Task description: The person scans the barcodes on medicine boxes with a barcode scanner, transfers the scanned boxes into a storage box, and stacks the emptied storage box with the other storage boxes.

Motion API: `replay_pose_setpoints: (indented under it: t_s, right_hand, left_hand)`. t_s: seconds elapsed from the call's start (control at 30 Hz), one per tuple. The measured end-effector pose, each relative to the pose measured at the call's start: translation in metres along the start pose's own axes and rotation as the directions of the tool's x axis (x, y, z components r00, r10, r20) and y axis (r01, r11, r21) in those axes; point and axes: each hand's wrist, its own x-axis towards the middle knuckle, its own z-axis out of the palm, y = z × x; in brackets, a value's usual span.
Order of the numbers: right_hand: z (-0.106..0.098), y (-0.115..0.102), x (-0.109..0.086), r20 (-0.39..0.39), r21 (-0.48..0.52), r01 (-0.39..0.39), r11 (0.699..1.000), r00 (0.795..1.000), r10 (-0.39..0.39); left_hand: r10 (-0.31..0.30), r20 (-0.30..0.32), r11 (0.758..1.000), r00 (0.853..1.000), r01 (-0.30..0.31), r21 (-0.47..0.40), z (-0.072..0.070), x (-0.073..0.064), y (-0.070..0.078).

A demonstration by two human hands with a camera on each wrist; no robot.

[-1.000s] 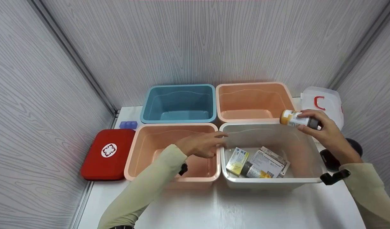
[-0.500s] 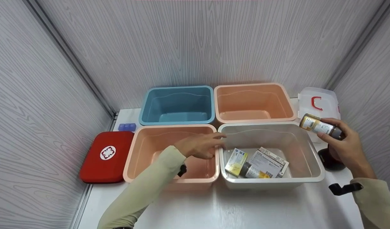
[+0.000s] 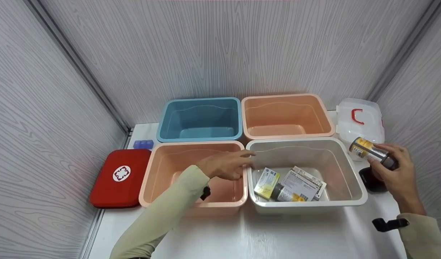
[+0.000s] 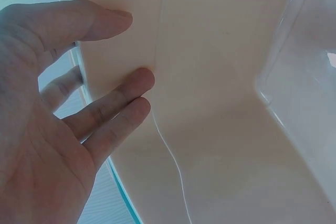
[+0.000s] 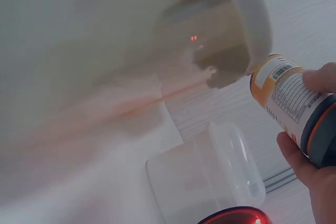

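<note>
My right hand (image 3: 398, 169) grips a pill bottle (image 3: 369, 149) with a yellow and white label and a dark cap, tilted, just right of the white bin (image 3: 357, 194). In the right wrist view, thumb and fingers pinch the bottle (image 5: 286, 90) near its cap end. My left hand (image 3: 225, 164) is over the front orange bin (image 3: 193, 145), its fingers loosely bent around the rims between the two front bins; nothing is in its grasp. Inside the white bin lie a yellow-white medicine box (image 3: 267, 182), another pill bottle (image 3: 288, 194) and white boxes (image 3: 301, 183).
A blue bin (image 3: 200, 138) and a second orange bin (image 3: 288, 97) stand behind. Left is a red first-aid case (image 3: 121, 180) beside a purple pill organizer (image 3: 143, 144). At right are a clear box with a red handle (image 3: 360, 126) and a dark object (image 3: 371, 180).
My right hand has carried the pill bottle rightward and slightly down, from over the white bin's back right corner to outside its right rim. The left hand has stayed put.
</note>
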Motion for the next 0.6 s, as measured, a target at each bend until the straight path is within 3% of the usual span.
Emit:
replay_pose_setpoints:
  t_s: [0.4,0.6]
  right_hand:
    - [0.002,0.021,-0.017,-0.061,0.042,-0.041,0.998,0.997,0.044]
    - [0.006,0.030,-0.029,-0.075,0.045,-0.159,0.986,0.984,0.162]
  left_hand:
    - [0.015,0.003,1.000,1.000,-0.015,-0.014,0.001,0.001,-0.001]
    - [0.011,-0.003,1.000,1.000,-0.011,0.006,0.001,0.002,-0.001]
